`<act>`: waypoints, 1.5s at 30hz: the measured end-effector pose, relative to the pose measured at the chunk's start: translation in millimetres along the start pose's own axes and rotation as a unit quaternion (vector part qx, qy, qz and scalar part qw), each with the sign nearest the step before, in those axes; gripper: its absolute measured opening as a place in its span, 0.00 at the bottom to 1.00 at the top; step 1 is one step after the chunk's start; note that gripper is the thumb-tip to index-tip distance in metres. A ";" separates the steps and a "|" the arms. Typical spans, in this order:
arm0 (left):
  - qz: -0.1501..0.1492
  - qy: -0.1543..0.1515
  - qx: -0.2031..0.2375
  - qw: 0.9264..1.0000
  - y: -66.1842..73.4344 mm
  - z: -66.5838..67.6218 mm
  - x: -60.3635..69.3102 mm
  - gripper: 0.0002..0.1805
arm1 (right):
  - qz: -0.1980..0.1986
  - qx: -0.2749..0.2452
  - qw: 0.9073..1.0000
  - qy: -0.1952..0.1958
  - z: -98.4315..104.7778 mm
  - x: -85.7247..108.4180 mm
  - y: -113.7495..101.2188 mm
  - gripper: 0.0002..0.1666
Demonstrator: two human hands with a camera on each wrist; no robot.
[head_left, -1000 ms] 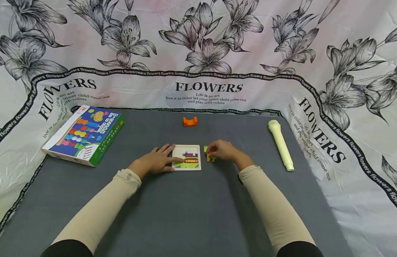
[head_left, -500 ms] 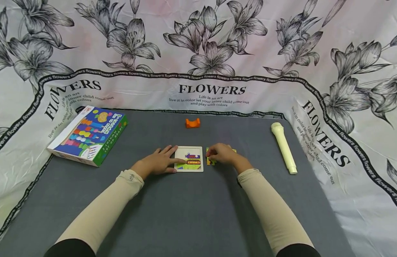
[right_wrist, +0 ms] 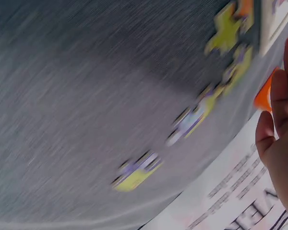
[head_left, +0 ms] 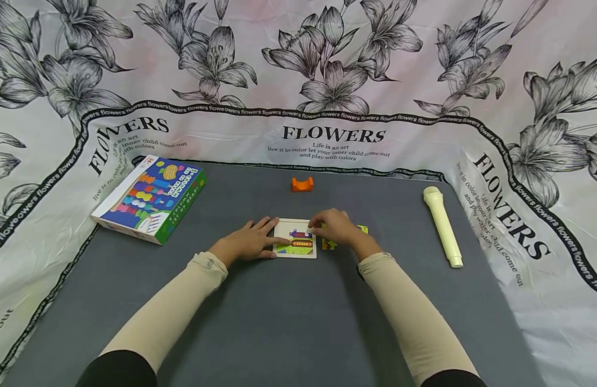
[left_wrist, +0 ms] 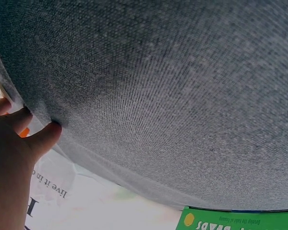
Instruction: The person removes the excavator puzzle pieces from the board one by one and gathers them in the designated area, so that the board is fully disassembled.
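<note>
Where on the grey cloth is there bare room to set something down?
Widest: grey cloth between the left sleeve and right sleeve. Smaller: between box and orange block; between loose pieces and yellow tube. Crowded: around the puzzle board, where the left hand and right hand are.

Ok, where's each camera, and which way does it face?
Head: worn there, facing forward and down at the puzzle board; left hand, right hand, sleeves visible.
Left wrist: worn there, facing the gray tabletop; left hand at left edge.
Right wrist: worn there, facing blurred puzzle pieces; right hand at right edge.
Head and left wrist share the box.
</note>
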State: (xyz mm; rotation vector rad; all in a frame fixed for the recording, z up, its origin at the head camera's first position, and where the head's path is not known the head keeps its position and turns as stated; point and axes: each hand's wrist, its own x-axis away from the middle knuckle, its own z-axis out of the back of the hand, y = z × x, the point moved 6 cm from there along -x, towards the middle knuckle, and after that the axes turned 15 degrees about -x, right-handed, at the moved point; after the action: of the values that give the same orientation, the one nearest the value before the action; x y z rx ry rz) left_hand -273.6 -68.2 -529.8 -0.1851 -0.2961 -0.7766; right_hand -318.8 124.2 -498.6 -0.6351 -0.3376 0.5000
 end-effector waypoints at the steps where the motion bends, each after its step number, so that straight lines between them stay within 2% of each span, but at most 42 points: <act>1: 0.000 -0.002 -0.002 1.000 0.3 0.1 -0.9 0.29 | 0.003 0.009 1.000 0.000 -2.7 -3.3 -2.6 0.11; 10: -0.002 -0.008 -0.005 1.000 4.3 -3.6 -5.4 0.29 | 0.026 0.072 0.997 -0.019 -30.0 -22.3 -18.1 0.15; 16: 0.008 -0.005 -0.015 1.000 -0.8 -3.1 -2.8 0.29 | 0.055 0.104 0.993 -0.022 -34.5 -27.4 -30.3 0.14; 27: 0.002 0.000 -0.028 1.000 1.5 -4.7 -1.2 0.27 | 0.045 0.093 0.994 -0.026 -34.5 -26.2 -32.7 0.08; 40: 0.003 0.003 -0.021 1.000 2.3 -6.2 0.2 0.26 | 0.011 0.055 0.998 -0.031 -33.8 -30.0 -26.8 0.06; 45: 0.000 0.007 -0.024 1.000 3.6 -3.6 0.6 0.26 | 0.024 0.040 0.998 -0.040 -31.1 -30.1 -30.0 0.10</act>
State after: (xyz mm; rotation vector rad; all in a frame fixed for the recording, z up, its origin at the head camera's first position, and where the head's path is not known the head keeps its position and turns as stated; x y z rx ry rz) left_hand -269.9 -67.1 -533.2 -0.2248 -0.2649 -0.7854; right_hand -319.8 72.3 -507.5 -0.5475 -0.3758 0.5833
